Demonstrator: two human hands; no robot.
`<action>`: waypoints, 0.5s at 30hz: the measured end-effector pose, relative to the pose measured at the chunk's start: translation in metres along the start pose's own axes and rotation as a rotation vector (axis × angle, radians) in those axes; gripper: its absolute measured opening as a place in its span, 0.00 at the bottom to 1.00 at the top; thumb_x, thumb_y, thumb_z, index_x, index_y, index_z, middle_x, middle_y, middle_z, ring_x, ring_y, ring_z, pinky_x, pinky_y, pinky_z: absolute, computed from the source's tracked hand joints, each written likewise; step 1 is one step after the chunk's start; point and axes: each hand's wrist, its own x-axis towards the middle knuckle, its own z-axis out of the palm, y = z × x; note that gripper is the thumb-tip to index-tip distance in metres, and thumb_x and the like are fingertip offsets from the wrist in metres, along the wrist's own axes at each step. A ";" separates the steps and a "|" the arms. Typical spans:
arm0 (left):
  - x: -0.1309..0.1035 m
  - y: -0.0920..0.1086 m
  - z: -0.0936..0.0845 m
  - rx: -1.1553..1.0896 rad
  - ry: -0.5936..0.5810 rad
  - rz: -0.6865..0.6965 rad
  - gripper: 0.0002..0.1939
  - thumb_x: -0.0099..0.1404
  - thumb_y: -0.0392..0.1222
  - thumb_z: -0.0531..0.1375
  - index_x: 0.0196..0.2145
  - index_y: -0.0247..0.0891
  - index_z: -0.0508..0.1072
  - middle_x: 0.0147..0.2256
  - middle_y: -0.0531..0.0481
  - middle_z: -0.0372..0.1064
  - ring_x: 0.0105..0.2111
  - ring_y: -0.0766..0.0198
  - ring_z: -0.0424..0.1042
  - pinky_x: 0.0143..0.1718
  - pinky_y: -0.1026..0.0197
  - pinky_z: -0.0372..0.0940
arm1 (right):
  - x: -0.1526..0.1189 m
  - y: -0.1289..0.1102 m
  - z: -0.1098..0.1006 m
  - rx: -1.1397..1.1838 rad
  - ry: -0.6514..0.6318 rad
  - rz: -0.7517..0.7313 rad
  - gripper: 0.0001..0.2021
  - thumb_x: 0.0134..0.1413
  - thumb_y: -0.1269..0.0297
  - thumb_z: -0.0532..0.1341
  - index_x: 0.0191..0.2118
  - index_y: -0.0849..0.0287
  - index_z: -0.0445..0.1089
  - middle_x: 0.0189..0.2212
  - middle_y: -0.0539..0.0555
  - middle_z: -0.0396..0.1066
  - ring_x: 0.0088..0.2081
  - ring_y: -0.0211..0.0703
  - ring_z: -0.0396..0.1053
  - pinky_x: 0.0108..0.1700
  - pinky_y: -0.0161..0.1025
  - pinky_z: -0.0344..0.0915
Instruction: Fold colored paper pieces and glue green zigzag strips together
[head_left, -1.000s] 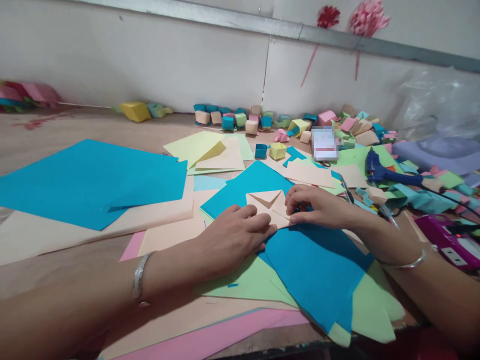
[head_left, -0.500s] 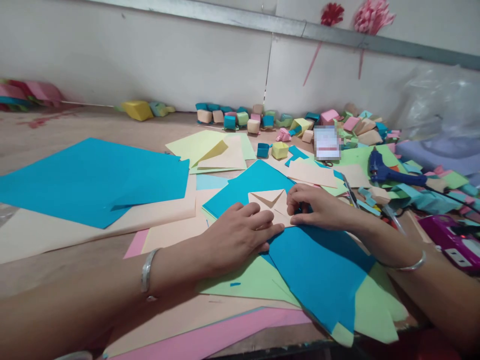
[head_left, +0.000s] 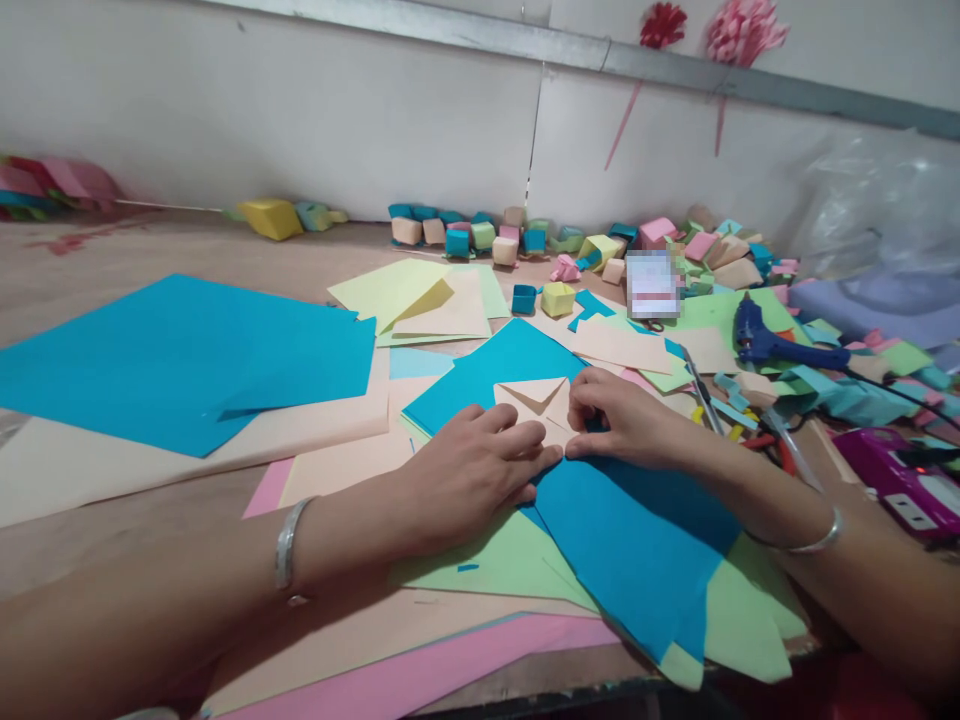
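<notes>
A small cream paper (head_left: pixel 534 397), folded like an envelope with its flaps toward the middle, lies on blue sheets (head_left: pixel 517 352). My left hand (head_left: pixel 480 465) rests palm down on its lower left part, fingers spread and slightly bent, index fingertip at its lower edge. At the right edge of the same paper, my right hand (head_left: pixel 626 418) is closed, thumb and curled fingers pinching that edge. More blue paper (head_left: pixel 630 545) extends below both hands, over light green sheets (head_left: pixel 487 560).
A large blue sheet (head_left: pixel 172 360) lies at left. Small folded paper boxes (head_left: pixel 457 242) line the wall. At right are a blue glue gun (head_left: pixel 780 345), paper scraps, a pen-like tool (head_left: pixel 701 385) and a purple power strip (head_left: pixel 896 480). A pixelated item (head_left: pixel 653 284) stands behind.
My right hand has shifted slightly left along the cream paper's edge. My left hand stays nearly in place. The whole view has moved a little.
</notes>
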 end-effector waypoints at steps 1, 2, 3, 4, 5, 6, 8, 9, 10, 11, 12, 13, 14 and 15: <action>0.000 0.000 0.000 -0.002 -0.001 0.000 0.20 0.70 0.48 0.56 0.58 0.47 0.63 0.45 0.48 0.66 0.43 0.54 0.62 0.35 0.55 0.52 | 0.000 0.001 -0.001 0.006 -0.017 0.000 0.10 0.48 0.64 0.68 0.27 0.58 0.65 0.33 0.51 0.63 0.34 0.41 0.63 0.34 0.37 0.60; 0.000 0.000 0.000 -0.005 0.000 -0.001 0.20 0.70 0.48 0.56 0.58 0.47 0.64 0.45 0.48 0.66 0.42 0.54 0.62 0.35 0.55 0.52 | 0.001 0.002 -0.003 0.018 -0.038 -0.004 0.09 0.48 0.65 0.68 0.28 0.58 0.66 0.33 0.51 0.64 0.34 0.41 0.63 0.34 0.37 0.60; 0.000 0.000 0.000 -0.006 0.005 -0.002 0.19 0.70 0.48 0.56 0.57 0.47 0.64 0.45 0.48 0.66 0.42 0.55 0.62 0.35 0.55 0.52 | 0.000 0.004 -0.005 0.037 -0.058 -0.010 0.08 0.48 0.66 0.67 0.29 0.58 0.67 0.34 0.51 0.64 0.34 0.41 0.64 0.35 0.37 0.61; 0.000 0.000 0.000 -0.007 0.010 -0.002 0.19 0.70 0.48 0.56 0.57 0.47 0.64 0.45 0.48 0.66 0.42 0.55 0.62 0.35 0.55 0.52 | 0.000 0.006 -0.007 0.058 -0.076 -0.018 0.07 0.48 0.67 0.67 0.30 0.58 0.68 0.34 0.51 0.65 0.35 0.40 0.64 0.35 0.37 0.62; -0.001 -0.001 0.000 -0.008 0.015 -0.002 0.19 0.70 0.48 0.56 0.57 0.47 0.65 0.45 0.48 0.66 0.42 0.55 0.62 0.35 0.56 0.52 | -0.001 0.008 -0.009 0.079 -0.090 -0.027 0.06 0.47 0.68 0.67 0.31 0.58 0.68 0.35 0.51 0.66 0.35 0.40 0.65 0.36 0.37 0.62; -0.001 -0.001 0.000 -0.012 0.018 0.000 0.19 0.70 0.49 0.56 0.57 0.47 0.65 0.45 0.47 0.66 0.42 0.55 0.62 0.35 0.56 0.52 | -0.001 0.009 -0.010 0.096 -0.100 -0.037 0.06 0.47 0.68 0.67 0.32 0.57 0.69 0.36 0.52 0.66 0.36 0.40 0.65 0.36 0.37 0.63; 0.000 -0.001 0.000 -0.033 0.016 0.013 0.19 0.71 0.51 0.54 0.57 0.46 0.65 0.45 0.47 0.67 0.42 0.55 0.62 0.36 0.55 0.52 | -0.002 0.011 -0.012 0.107 -0.106 -0.050 0.06 0.48 0.68 0.66 0.33 0.57 0.69 0.37 0.52 0.66 0.36 0.40 0.66 0.36 0.37 0.64; 0.000 -0.002 0.000 -0.050 0.015 0.018 0.20 0.71 0.53 0.53 0.58 0.47 0.64 0.45 0.47 0.67 0.41 0.56 0.62 0.36 0.55 0.52 | -0.003 0.011 -0.012 0.101 -0.102 -0.051 0.06 0.48 0.68 0.66 0.33 0.57 0.69 0.37 0.52 0.66 0.36 0.40 0.66 0.36 0.37 0.64; 0.001 -0.001 0.000 -0.066 0.015 0.020 0.22 0.72 0.55 0.51 0.59 0.47 0.64 0.45 0.47 0.67 0.41 0.56 0.62 0.36 0.55 0.53 | -0.003 0.011 -0.011 0.092 -0.095 -0.051 0.06 0.48 0.69 0.66 0.32 0.57 0.68 0.37 0.52 0.66 0.35 0.40 0.66 0.35 0.37 0.64; 0.001 -0.001 0.000 -0.078 0.018 0.017 0.23 0.72 0.57 0.49 0.59 0.48 0.63 0.45 0.48 0.67 0.40 0.55 0.62 0.36 0.54 0.53 | -0.003 0.010 -0.011 0.081 -0.089 -0.052 0.06 0.48 0.69 0.66 0.32 0.58 0.68 0.37 0.52 0.66 0.35 0.40 0.65 0.35 0.36 0.64; 0.002 -0.001 0.000 -0.087 0.021 0.011 0.24 0.72 0.58 0.48 0.59 0.48 0.63 0.44 0.48 0.68 0.40 0.55 0.62 0.36 0.54 0.53 | -0.003 0.009 -0.010 0.070 -0.085 -0.054 0.06 0.47 0.69 0.66 0.32 0.58 0.68 0.36 0.52 0.65 0.35 0.39 0.65 0.35 0.36 0.64; 0.003 0.000 0.000 -0.092 0.020 0.005 0.24 0.71 0.59 0.48 0.59 0.48 0.63 0.44 0.48 0.68 0.40 0.55 0.62 0.36 0.54 0.53 | -0.003 0.009 -0.010 0.059 -0.084 -0.056 0.06 0.47 0.70 0.66 0.32 0.58 0.68 0.36 0.52 0.65 0.35 0.39 0.65 0.35 0.36 0.63; 0.004 0.000 0.000 -0.097 0.018 0.000 0.24 0.71 0.60 0.48 0.58 0.48 0.64 0.44 0.48 0.68 0.40 0.55 0.62 0.36 0.54 0.53 | -0.003 0.008 -0.010 0.050 -0.086 -0.058 0.06 0.48 0.70 0.66 0.32 0.58 0.68 0.36 0.52 0.65 0.35 0.39 0.65 0.35 0.36 0.63; 0.005 0.000 0.000 -0.102 0.008 -0.003 0.24 0.71 0.59 0.49 0.57 0.47 0.65 0.43 0.48 0.68 0.40 0.54 0.62 0.36 0.54 0.53 | -0.003 0.008 -0.010 0.045 -0.089 -0.059 0.06 0.48 0.70 0.66 0.32 0.58 0.68 0.36 0.52 0.65 0.35 0.39 0.65 0.35 0.36 0.63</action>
